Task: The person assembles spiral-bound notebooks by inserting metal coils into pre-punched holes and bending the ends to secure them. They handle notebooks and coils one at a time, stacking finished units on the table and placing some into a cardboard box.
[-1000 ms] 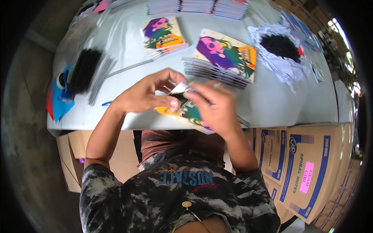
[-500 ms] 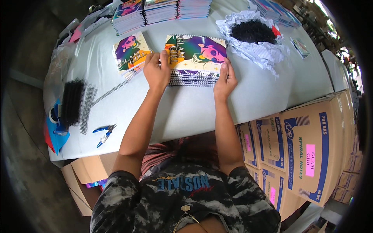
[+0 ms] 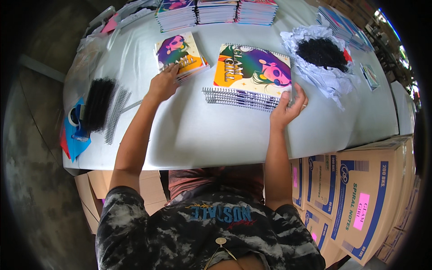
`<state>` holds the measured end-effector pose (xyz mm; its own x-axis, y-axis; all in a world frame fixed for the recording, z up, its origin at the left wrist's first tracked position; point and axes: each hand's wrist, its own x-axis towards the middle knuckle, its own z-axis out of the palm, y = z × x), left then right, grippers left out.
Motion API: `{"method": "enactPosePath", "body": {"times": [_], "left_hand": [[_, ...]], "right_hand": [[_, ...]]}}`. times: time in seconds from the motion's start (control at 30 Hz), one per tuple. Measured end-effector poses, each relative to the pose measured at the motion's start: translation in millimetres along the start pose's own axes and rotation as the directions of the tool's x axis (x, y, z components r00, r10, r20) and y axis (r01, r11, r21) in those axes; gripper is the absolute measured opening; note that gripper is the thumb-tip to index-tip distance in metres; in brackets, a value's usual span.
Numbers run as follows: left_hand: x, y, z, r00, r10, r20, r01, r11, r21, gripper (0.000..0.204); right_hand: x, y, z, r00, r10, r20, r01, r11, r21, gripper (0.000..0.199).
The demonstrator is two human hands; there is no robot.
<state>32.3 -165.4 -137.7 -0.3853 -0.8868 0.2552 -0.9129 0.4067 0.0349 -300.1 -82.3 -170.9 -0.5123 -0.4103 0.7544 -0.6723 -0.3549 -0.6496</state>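
My left hand (image 3: 164, 83) is at the near edge of a small pile of notebooks with illustrated covers (image 3: 177, 49). Its fingers curl over the edge of the top notebook; the thumb is partly hidden. To the right lies a stack of spiral-bound notebooks (image 3: 252, 67), the top one turned so its coil faces away, with coils of those below showing along the near side. At that stack's near right corner, my right hand (image 3: 288, 108) has its thumb and fingers apart, holding nothing. A grey spiral binding coil (image 3: 132, 105) runs toward the left pile, partly behind my left forearm.
Black coils (image 3: 100, 103) and a tape roll on blue material (image 3: 76, 119) lie at the left. Tall notebook stacks (image 3: 216, 12) stand at the back. Black wire scraps (image 3: 321, 54) rest on crumpled paper (image 3: 292, 40). Cardboard boxes (image 3: 364, 198) stand below right.
My left hand has left the bound stack and moved left to the other pile. My right hand has loosened from the stack's corner. The view has shifted, and the blue-handled pliers no longer show.
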Motion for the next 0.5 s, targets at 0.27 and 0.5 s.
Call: {"method": "enactPosePath", "body": {"times": [0.27,0.5], "left_hand": [[5,-4,-99,0.938,-0.022,-0.346,-0.015,0.994,-0.104,0.033],[-28,-6,-65,0.990,0.142,0.010,-0.142,0.988,0.057,0.030]], "right_hand": [[10,-53,3,0.966,-0.258,0.006,0.252,0.950,0.186,0.044],[3,-176,57,0.658,-0.442,0.610,0.299,0.896,0.328,0.062]]}}
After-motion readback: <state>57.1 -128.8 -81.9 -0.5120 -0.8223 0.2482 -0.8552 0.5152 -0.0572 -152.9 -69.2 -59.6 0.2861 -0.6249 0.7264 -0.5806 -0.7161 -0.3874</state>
